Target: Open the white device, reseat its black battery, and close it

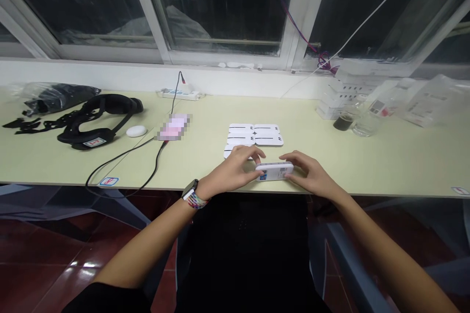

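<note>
This looks like a workroom: the long table (pixel 213 113) bears a power strip (pixel 182 94), with windows (pixel 223 5) behind it.

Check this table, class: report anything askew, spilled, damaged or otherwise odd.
The black cable loops over the front edge of the table, perhaps easy to snag. The pink object is pixelated, hiding its details. No spill shows.

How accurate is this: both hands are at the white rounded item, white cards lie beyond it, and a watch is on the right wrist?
Wrong wrist: the head view shows the watch on the left wrist. Otherwise it stands: left hand and right hand are at the white rounded item, and white cards lie beyond it.
</note>
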A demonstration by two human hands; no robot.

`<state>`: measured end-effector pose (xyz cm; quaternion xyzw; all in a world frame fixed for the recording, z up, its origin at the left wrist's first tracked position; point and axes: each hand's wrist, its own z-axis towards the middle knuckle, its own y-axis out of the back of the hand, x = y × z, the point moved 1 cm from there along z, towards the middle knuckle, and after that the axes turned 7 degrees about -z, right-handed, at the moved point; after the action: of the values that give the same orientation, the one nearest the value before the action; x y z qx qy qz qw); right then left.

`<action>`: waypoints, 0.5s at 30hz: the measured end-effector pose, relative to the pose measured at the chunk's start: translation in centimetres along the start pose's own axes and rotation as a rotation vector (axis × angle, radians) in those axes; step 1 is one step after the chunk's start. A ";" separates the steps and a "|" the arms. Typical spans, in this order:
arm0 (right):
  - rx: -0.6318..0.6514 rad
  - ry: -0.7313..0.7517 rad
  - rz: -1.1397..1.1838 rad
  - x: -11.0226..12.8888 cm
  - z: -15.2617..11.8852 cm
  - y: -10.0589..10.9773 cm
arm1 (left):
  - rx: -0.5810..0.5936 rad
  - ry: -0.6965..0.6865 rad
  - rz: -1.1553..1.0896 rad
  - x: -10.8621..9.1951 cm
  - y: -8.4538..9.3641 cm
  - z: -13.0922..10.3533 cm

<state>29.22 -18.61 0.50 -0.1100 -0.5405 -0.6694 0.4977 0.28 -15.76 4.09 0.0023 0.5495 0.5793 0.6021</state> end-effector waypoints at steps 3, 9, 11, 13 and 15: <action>-0.043 0.013 -0.026 0.2 0.0 0.2 | -0.029 0.030 -0.028 0.0 -0.3 0.1; -0.093 0.063 -0.090 0.9 -0.2 0.5 | -0.057 0.075 -0.111 -0.3 -0.6 0.6; -0.102 0.100 -0.129 1.2 -0.3 0.8 | -0.072 0.054 -0.091 -0.5 -0.7 0.6; -0.095 0.137 -0.157 1.4 -0.5 1.2 | -0.092 0.020 -0.058 -0.6 -0.9 0.6; -0.076 0.149 -0.168 1.4 -0.7 1.8 | -0.085 -0.026 -0.029 -0.5 -1.1 0.5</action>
<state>30.22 -19.87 2.27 -0.0330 -0.4834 -0.7352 0.4740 1.52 -16.17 3.94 -0.0236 0.5165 0.5933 0.6170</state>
